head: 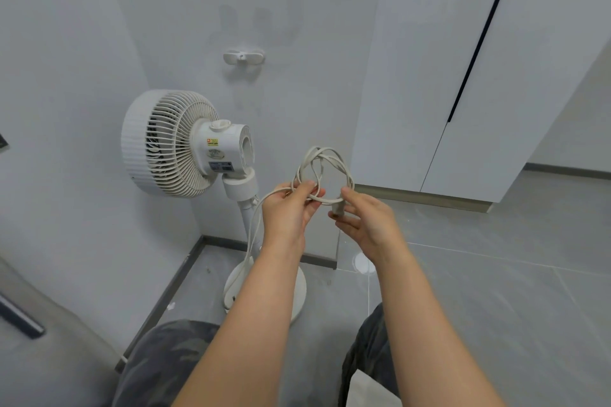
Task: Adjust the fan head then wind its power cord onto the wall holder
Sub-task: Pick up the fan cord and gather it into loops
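The white pedestal fan with a round ribbed plastic grille (pixel 172 142) stands on the floor in the room corner, at about nine o'clock from the middle of the view. Its head faces left, with the cylindrical motor housing and its stickers turned toward the camera. The fan's round white base (pixel 299 291) sits on the grey tiled floor (pixel 496 274) at six o'clock from the head, partly hidden by the left forearm.

The thin off-white power cord (pixel 325 172) is gathered into a loose coil of several loops, held in the air just right of the fan's neck, near the centre of the view. One strand runs from the coil's eight o'clock side down along the pole toward the base.

The left hand (pixel 289 208) grips the coil at its seven o'clock edge, fingers and thumb closed round the bundled loops. The right hand (pixel 367 221) pinches the coil at its five o'clock edge, thumb on top and fingers curled beneath, with the cord's white plug end between them.

The small white plastic wall holder with two rounded wings (pixel 244 57) is fixed to the pale grey wall at twelve o'clock from the fan, well apart from the coil, and carries no cord.

Tall white cabinet doors with a dark vertical gap (pixel 429 76) fill the two o'clock area. The person's knees in dark patterned trousers (pixel 158 367) show at the bottom.
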The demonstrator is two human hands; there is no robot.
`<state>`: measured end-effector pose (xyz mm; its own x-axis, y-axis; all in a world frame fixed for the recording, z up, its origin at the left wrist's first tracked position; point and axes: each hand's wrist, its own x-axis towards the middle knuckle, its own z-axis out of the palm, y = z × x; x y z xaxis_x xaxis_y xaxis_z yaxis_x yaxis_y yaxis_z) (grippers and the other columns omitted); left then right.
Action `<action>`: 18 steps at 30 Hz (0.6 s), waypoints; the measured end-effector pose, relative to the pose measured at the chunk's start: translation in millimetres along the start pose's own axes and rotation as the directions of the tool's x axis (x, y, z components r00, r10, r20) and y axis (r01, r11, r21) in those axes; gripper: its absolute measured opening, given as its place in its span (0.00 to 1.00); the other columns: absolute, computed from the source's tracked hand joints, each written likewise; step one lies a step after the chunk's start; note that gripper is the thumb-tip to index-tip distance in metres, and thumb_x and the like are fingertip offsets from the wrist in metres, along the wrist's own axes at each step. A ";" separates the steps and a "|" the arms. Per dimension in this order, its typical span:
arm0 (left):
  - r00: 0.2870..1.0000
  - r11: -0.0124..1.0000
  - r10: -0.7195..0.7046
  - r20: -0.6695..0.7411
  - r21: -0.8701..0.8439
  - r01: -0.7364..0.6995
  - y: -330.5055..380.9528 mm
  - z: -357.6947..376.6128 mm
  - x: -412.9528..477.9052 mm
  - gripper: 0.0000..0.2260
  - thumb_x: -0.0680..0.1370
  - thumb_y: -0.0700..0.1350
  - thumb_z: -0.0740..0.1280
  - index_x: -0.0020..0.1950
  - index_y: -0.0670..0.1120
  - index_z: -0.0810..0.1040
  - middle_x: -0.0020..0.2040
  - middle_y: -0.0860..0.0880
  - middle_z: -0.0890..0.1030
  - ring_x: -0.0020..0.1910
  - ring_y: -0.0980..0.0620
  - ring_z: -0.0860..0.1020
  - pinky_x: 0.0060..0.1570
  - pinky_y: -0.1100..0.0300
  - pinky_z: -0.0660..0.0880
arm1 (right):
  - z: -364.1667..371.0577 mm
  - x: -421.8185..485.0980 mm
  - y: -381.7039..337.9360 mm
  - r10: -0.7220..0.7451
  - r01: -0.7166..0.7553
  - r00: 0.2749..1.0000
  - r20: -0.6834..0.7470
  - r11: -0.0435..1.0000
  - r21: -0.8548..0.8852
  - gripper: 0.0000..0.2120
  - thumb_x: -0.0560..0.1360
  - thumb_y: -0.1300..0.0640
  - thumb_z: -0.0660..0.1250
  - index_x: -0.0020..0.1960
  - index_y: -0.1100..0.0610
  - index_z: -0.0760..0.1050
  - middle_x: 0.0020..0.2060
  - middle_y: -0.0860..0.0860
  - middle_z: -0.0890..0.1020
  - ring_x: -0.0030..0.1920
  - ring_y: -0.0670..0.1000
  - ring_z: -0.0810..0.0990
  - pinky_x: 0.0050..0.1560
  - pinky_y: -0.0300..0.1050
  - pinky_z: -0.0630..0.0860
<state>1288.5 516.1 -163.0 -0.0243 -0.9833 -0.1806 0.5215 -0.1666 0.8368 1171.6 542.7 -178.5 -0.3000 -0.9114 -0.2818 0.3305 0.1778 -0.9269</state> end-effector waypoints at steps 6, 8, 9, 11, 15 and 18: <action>0.998 0.982 0.051 -0.044 0.184 -0.042 2.1 -0.9 -0.7 0.06 0.75 0.38 0.68 0.37 0.40 0.80 0.34 0.45 0.82 0.36 0.52 0.82 0.36 0.65 0.79 | 2.4 -6.0 -0.9 -0.034 0.034 0.999 0.000 0.998 -0.054 0.08 0.75 0.55 0.68 0.45 0.60 0.77 0.41 0.57 0.81 0.44 0.57 0.83 0.53 0.48 0.78; 0.995 0.967 0.073 -0.061 0.248 -0.056 2.0 -0.6 0.3 0.07 0.74 0.39 0.68 0.37 0.40 0.80 0.35 0.44 0.82 0.36 0.52 0.82 0.35 0.65 0.78 | 1.9 -6.6 -1.3 -0.053 0.050 0.998 -0.032 0.996 -0.080 0.08 0.74 0.55 0.69 0.47 0.60 0.78 0.41 0.56 0.81 0.45 0.56 0.83 0.54 0.49 0.78; 0.994 0.959 0.085 -0.062 0.277 -0.065 2.1 -0.3 0.0 0.07 0.74 0.40 0.68 0.37 0.41 0.80 0.35 0.44 0.82 0.36 0.52 0.82 0.35 0.65 0.78 | 1.7 -6.6 -1.5 -0.060 0.056 0.997 -0.046 0.996 -0.075 0.07 0.74 0.56 0.69 0.47 0.60 0.78 0.41 0.56 0.81 0.46 0.56 0.83 0.55 0.49 0.77; 0.993 0.932 0.108 -0.046 0.351 -0.085 1.9 0.4 -1.2 0.08 0.74 0.41 0.68 0.36 0.42 0.80 0.35 0.45 0.82 0.36 0.53 0.82 0.34 0.65 0.78 | 1.7 -7.6 -3.1 -0.060 0.058 0.996 -0.062 0.998 -0.029 0.05 0.74 0.58 0.68 0.48 0.60 0.77 0.43 0.56 0.81 0.45 0.56 0.82 0.56 0.48 0.76; 0.990 0.867 0.137 -0.016 0.485 -0.112 4.2 1.6 -2.9 0.08 0.74 0.44 0.69 0.36 0.43 0.80 0.35 0.48 0.82 0.36 0.57 0.81 0.39 0.60 0.80 | 0.5 -12.7 -10.8 -0.083 0.083 0.996 -0.022 0.997 0.000 0.05 0.76 0.60 0.65 0.46 0.61 0.77 0.44 0.58 0.80 0.48 0.57 0.82 0.56 0.49 0.76; 0.989 0.827 0.146 -0.020 0.551 -0.111 7.7 3.4 -2.7 0.12 0.72 0.46 0.69 0.41 0.36 0.81 0.39 0.40 0.83 0.39 0.49 0.80 0.47 0.48 0.79 | 3.2 -17.1 -14.2 -0.098 0.098 0.995 0.007 0.995 -0.028 0.07 0.79 0.60 0.61 0.46 0.59 0.77 0.45 0.56 0.80 0.50 0.56 0.81 0.57 0.49 0.76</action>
<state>1289.7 517.2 -154.2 0.0690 -0.9954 -0.0671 -0.0355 -0.0697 0.9969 1174.9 554.6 -159.7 -0.3246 -0.9270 -0.1877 0.2739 0.0979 -0.9568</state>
